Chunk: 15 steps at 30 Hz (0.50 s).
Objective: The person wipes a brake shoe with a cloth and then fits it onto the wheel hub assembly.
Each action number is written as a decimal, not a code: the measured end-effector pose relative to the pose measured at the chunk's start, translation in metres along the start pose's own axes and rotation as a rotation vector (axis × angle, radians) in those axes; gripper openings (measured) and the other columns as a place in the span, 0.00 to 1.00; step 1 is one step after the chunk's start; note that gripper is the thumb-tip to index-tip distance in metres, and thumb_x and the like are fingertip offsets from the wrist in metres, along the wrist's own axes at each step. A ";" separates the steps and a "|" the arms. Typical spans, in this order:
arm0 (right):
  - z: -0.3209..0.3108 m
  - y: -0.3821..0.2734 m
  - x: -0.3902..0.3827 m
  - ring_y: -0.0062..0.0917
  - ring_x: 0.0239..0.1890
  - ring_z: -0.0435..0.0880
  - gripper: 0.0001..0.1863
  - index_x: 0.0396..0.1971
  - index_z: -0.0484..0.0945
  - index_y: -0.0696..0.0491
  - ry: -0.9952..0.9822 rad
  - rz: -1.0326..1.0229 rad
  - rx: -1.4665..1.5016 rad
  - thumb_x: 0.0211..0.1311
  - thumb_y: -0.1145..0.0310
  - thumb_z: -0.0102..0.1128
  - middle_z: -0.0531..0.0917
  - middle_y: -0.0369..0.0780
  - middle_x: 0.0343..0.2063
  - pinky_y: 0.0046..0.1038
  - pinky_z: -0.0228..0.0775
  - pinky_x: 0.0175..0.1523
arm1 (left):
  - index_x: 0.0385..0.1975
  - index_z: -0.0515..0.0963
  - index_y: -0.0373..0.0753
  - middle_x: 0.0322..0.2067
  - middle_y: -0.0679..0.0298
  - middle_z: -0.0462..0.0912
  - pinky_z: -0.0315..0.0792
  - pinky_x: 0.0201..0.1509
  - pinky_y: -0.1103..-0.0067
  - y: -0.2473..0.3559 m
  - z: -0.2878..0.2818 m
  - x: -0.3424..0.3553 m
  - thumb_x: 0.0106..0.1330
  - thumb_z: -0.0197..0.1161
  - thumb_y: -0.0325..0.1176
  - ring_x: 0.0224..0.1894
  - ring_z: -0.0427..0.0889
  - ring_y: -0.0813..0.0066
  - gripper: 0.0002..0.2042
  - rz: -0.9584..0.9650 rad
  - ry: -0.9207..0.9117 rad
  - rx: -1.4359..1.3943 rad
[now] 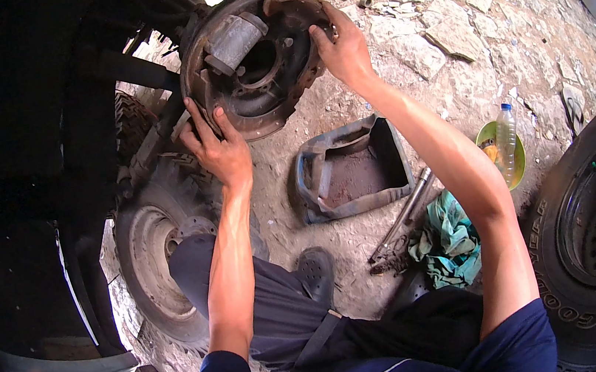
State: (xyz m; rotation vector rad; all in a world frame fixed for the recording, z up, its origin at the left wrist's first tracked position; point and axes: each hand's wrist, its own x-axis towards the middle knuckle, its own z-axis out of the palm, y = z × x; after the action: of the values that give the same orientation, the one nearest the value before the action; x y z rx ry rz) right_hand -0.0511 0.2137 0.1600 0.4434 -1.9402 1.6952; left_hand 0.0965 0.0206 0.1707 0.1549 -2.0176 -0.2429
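A round, dark, grimy metal brake plate [272,96] with a grey metal cylinder [232,44] on its face and a central hole is at the top centre, against dark parts under a vehicle. My left hand [220,145] grips the plate's lower-left edge, fingertips on the rim. My right hand [341,50] holds its upper-right edge, thumb on the front and fingers over the rim. Directly below the plate on the ground lies a cut, open plastic container [403,165] with dark brown residue in it.
The black vehicle body [35,285] fills the left side. A dusty wheel [148,267] lies beside my leg. Another tyre [572,301] is at right. A metal bar [409,209], teal rag [454,241] and green bowl [489,133] with a plastic bottle [506,145] lie on the broken ground.
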 end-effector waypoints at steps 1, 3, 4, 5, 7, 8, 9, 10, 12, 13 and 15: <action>-0.001 0.003 0.000 0.44 0.54 0.76 0.27 0.58 0.68 0.60 -0.006 0.030 -0.043 0.60 0.68 0.60 0.76 0.53 0.51 0.36 0.68 0.59 | 0.61 0.68 0.34 0.42 0.46 0.71 0.69 0.47 0.65 -0.001 0.001 0.000 0.69 0.58 0.37 0.43 0.74 0.53 0.23 -0.005 0.000 -0.003; -0.004 0.008 0.001 0.38 0.56 0.77 0.28 0.60 0.67 0.58 -0.020 0.088 -0.124 0.62 0.64 0.61 0.77 0.50 0.54 0.34 0.70 0.58 | 0.61 0.68 0.34 0.42 0.47 0.71 0.69 0.46 0.65 -0.002 0.000 0.000 0.69 0.58 0.38 0.43 0.74 0.53 0.23 0.003 0.001 -0.002; -0.005 0.011 0.001 0.39 0.56 0.76 0.28 0.60 0.67 0.59 -0.029 0.123 -0.116 0.61 0.66 0.60 0.76 0.51 0.54 0.35 0.69 0.59 | 0.61 0.68 0.34 0.42 0.47 0.71 0.69 0.46 0.65 -0.002 0.000 0.000 0.69 0.58 0.38 0.43 0.74 0.53 0.23 0.007 0.002 -0.002; -0.007 0.016 0.002 0.41 0.56 0.76 0.27 0.59 0.67 0.61 -0.036 0.159 -0.110 0.61 0.67 0.59 0.76 0.53 0.53 0.35 0.67 0.60 | 0.61 0.68 0.34 0.42 0.47 0.71 0.69 0.46 0.65 -0.002 0.000 0.000 0.70 0.58 0.39 0.43 0.74 0.54 0.23 -0.003 -0.005 -0.008; -0.008 0.025 0.004 0.42 0.56 0.77 0.27 0.59 0.68 0.61 -0.028 0.205 -0.123 0.60 0.68 0.59 0.77 0.53 0.52 0.35 0.67 0.60 | 0.61 0.68 0.35 0.42 0.48 0.70 0.69 0.46 0.66 -0.001 0.000 0.000 0.70 0.57 0.40 0.42 0.74 0.55 0.24 -0.022 -0.019 -0.019; -0.009 0.027 0.004 0.41 0.55 0.77 0.27 0.59 0.68 0.60 -0.036 0.246 -0.100 0.60 0.68 0.59 0.78 0.52 0.52 0.35 0.67 0.59 | 0.61 0.68 0.35 0.42 0.48 0.70 0.69 0.46 0.66 -0.001 -0.001 -0.001 0.70 0.57 0.41 0.42 0.74 0.55 0.24 -0.026 -0.020 -0.015; -0.009 0.029 0.003 0.41 0.54 0.78 0.27 0.59 0.68 0.59 -0.044 0.286 -0.077 0.60 0.67 0.59 0.78 0.52 0.51 0.35 0.68 0.59 | 0.61 0.68 0.34 0.42 0.49 0.70 0.69 0.46 0.66 -0.001 -0.002 0.000 0.70 0.56 0.41 0.42 0.74 0.56 0.24 -0.029 -0.021 -0.010; -0.009 0.031 0.003 0.41 0.53 0.79 0.27 0.59 0.68 0.59 -0.053 0.327 -0.052 0.60 0.67 0.59 0.79 0.52 0.50 0.35 0.68 0.59 | 0.61 0.68 0.34 0.42 0.49 0.70 0.69 0.46 0.66 -0.002 -0.003 0.000 0.71 0.56 0.42 0.42 0.74 0.56 0.24 -0.032 -0.022 -0.004; -0.008 0.044 0.003 0.41 0.49 0.81 0.27 0.57 0.69 0.58 -0.022 0.367 -0.070 0.58 0.66 0.61 0.80 0.50 0.48 0.35 0.69 0.57 | 0.61 0.68 0.35 0.42 0.49 0.70 0.69 0.46 0.66 -0.004 -0.003 0.000 0.71 0.56 0.42 0.42 0.74 0.56 0.24 -0.019 -0.018 -0.002; -0.007 0.051 0.002 0.40 0.48 0.81 0.27 0.57 0.70 0.58 -0.030 0.431 -0.068 0.58 0.66 0.61 0.81 0.50 0.48 0.35 0.69 0.57 | 0.61 0.69 0.35 0.42 0.49 0.70 0.69 0.46 0.66 -0.005 -0.003 0.000 0.71 0.55 0.42 0.42 0.74 0.56 0.24 -0.011 -0.016 0.001; -0.005 0.076 0.001 0.37 0.44 0.83 0.25 0.54 0.71 0.60 0.003 0.491 -0.049 0.58 0.66 0.62 0.82 0.49 0.44 0.32 0.75 0.49 | 0.61 0.69 0.35 0.41 0.49 0.70 0.69 0.46 0.66 -0.003 -0.001 0.000 0.71 0.56 0.42 0.42 0.73 0.56 0.24 -0.011 -0.024 -0.016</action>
State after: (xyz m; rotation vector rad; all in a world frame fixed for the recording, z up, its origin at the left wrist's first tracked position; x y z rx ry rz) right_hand -0.0934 0.2312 0.0996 -0.0667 -2.2086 1.9246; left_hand 0.0975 0.0172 0.1700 0.1542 -2.0383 -0.2691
